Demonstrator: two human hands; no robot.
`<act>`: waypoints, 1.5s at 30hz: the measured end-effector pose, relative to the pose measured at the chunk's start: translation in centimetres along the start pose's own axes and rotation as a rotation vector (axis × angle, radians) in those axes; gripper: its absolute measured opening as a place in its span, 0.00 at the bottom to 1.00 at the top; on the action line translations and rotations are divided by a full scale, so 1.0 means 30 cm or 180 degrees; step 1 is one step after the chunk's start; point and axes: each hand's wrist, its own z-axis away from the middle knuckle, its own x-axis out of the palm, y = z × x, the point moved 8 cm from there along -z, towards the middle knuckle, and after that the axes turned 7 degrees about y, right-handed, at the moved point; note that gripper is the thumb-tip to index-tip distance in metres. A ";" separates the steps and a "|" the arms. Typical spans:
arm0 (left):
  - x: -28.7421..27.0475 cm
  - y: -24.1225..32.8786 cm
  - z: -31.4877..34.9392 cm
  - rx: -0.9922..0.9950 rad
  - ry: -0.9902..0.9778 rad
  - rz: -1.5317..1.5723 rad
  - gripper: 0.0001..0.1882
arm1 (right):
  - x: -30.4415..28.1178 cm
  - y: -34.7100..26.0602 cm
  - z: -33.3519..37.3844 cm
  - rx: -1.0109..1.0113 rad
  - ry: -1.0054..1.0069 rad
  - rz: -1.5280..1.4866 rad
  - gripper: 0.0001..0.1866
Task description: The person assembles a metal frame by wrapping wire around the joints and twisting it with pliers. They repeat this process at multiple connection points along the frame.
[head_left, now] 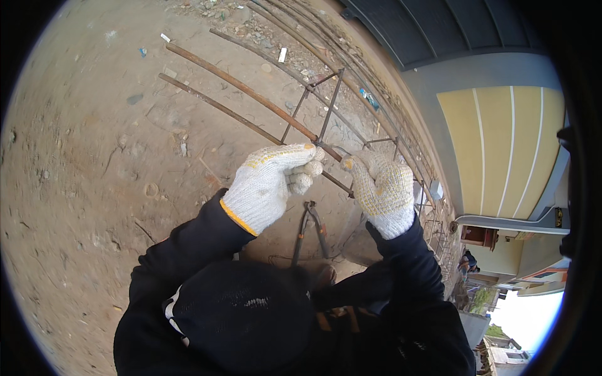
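Where gloved fingers (pixel 303 170) face each other, a rusty bar (pixel 244 91) shows between

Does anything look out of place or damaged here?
Some litter: a white scrap and a blue scrap lie among the steel bars, seemingly unrelated to them. Nothing else clearly stands out.

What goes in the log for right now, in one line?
left hand: gloved, at rebar frame joint | right hand: gloved, near same bar | thin wire: between hands | long-handled pincers: on ground
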 end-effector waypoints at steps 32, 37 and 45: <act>0.433 0.263 0.348 0.1439 0.0933 -0.7955 0.15 | 0.646 0.483 0.782 0.0162 -0.3310 0.0121 0.30; 0.682 0.090 0.429 0.0339 0.0764 -0.9618 0.20 | 0.769 0.559 0.729 0.0018 -0.3436 0.0292 0.24; 0.767 0.181 0.443 -0.0012 0.1595 -1.0182 0.19 | 0.846 0.529 0.673 0.0427 -0.2944 -0.0150 0.15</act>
